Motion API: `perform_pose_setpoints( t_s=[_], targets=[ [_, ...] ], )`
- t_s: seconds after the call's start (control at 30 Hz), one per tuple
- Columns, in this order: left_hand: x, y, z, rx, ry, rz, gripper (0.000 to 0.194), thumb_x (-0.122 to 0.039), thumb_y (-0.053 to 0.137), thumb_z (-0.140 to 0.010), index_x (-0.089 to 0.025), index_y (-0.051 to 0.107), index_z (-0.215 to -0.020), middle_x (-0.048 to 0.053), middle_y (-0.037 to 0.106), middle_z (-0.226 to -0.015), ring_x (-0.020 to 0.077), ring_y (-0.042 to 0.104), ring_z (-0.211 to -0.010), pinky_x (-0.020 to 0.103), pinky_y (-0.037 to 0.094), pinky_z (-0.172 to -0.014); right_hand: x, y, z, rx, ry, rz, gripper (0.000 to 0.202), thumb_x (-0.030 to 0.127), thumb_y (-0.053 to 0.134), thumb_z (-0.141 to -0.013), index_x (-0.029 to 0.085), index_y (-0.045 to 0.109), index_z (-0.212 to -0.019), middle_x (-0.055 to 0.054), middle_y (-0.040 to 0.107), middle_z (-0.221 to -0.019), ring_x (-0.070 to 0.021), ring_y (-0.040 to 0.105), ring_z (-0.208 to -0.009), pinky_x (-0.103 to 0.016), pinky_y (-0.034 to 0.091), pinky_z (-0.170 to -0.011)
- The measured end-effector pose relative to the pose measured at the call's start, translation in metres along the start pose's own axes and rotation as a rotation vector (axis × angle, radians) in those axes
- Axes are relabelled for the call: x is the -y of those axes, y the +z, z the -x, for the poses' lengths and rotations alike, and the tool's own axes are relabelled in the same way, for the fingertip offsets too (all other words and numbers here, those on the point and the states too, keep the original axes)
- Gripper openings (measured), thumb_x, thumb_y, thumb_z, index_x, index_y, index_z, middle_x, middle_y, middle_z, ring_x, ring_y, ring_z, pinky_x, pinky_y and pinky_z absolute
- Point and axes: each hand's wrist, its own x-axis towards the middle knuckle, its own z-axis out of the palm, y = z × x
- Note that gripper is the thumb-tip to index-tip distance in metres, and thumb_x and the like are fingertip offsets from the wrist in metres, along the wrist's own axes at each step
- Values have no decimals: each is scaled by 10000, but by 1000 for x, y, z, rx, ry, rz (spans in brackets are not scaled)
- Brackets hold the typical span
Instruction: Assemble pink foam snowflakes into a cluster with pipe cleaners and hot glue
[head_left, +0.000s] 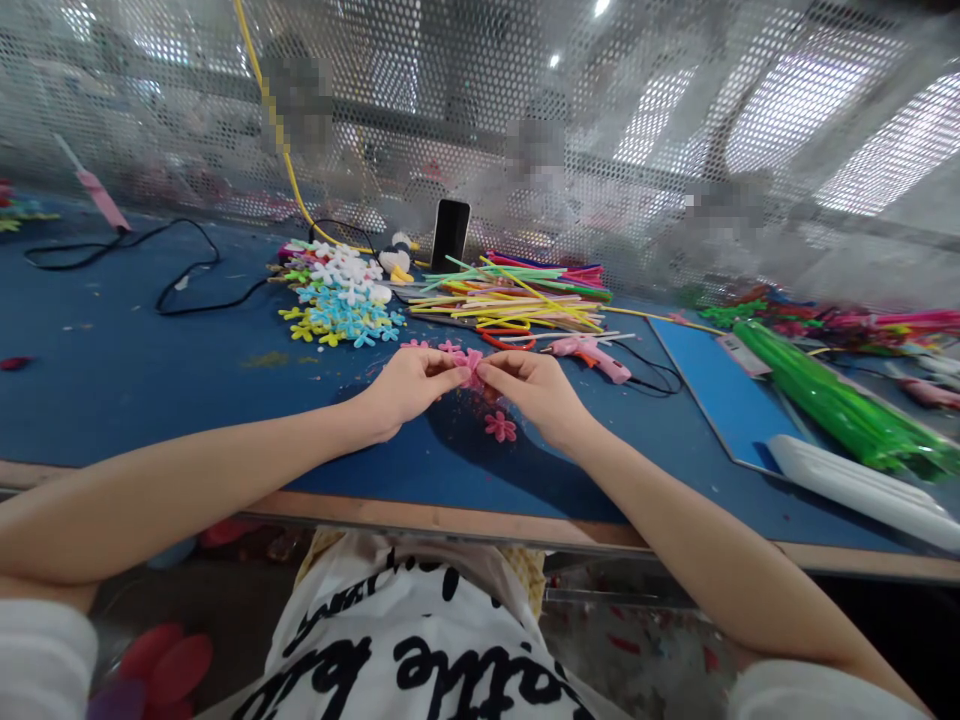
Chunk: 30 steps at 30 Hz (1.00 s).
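Between my two hands is a pink pipe-cleaner flower, pinched from both sides above the blue table. My left hand has its thumb and forefinger closed on the flower's left side. The fingertips of my right hand grip its right side. A darker pink flower lies on the table just below my hands. More pink flowers sit behind my left fingers, partly hidden. Right of my hands rests a pink glue gun, and orange-handled scissors lie behind them.
White, blue and yellow flower shapes are heaped at the back left. Loose pipe cleaners pile up beside a standing phone. A blue board, a green bundle and a white long object lie to the right. Black cord crosses the left side.
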Motion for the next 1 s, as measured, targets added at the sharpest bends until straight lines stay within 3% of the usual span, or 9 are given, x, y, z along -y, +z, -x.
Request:
perform_pose_setpoints(
  t_s=[0.2, 0.33, 0.43, 0.53, 0.73, 0.87, 1.0],
  targets=[
    [-3, -8, -8, 62, 172, -407, 225, -357, 651, -822, -169, 749, -747, 12, 653, -626, 144, 486, -581, 279, 318, -586, -4, -3, -4, 36, -28, 198, 336, 490, 695, -819, 162, 720, -749, -17, 648, -624, -130, 518, -559, -277, 399, -542],
    [-3, -11, -9, 98, 192, -503, 242, -347, 649, -813, -178, 688, -645, -13, 568, -539, 130, 441, -535, 278, 274, -554, -5, -4, -5, 110, -18, 218, 355, 508, 697, -815, 165, 726, -728, -17, 645, -608, -126, 516, -541, -269, 391, -519],
    [0, -10, -8, 68, 122, -460, 266, -370, 632, -826, -172, 700, -660, -6, 563, -540, 133, 432, -532, 285, 264, -545, -5, -5, -5, 115, 45, 144, 353, 510, 723, -793, 159, 722, -745, -34, 684, -671, -130, 559, -566, -264, 422, -527],
    [4, -9, -8, 16, 36, -278, 311, -443, 651, -824, -155, 732, -740, 17, 615, -611, 141, 477, -571, 281, 317, -564, -2, -6, -5, 91, 78, 98, 376, 526, 747, -775, 154, 731, -827, -33, 692, -710, -129, 580, -584, -258, 437, -534],
    [4, -5, -5, 3, -51, 109, 484, -598, 811, -655, -163, 768, -863, 33, 672, -759, 120, 484, -625, 259, 390, -585, -2, -5, -3, 84, 36, 84, 355, 495, 763, -760, 153, 735, -854, -31, 705, -737, -130, 576, -589, -277, 461, -578],
    [2, -4, -3, 7, -61, 39, 450, -585, 777, -700, -157, 757, -837, 35, 663, -731, 120, 467, -600, 270, 366, -573, -3, -3, -3, 76, -44, 185, 280, 439, 668, -840, 163, 701, -812, -13, 655, -685, -134, 540, -579, -280, 423, -567],
    [-1, -7, -5, 40, 55, -203, 348, -494, 695, -783, -153, 724, -723, 17, 622, -637, 135, 473, -596, 282, 332, -592, 0, -4, -3, 79, -255, 456, 184, 292, 596, -888, 186, 668, -756, -20, 642, -684, -148, 513, -624, -288, 385, -607]
  ],
)
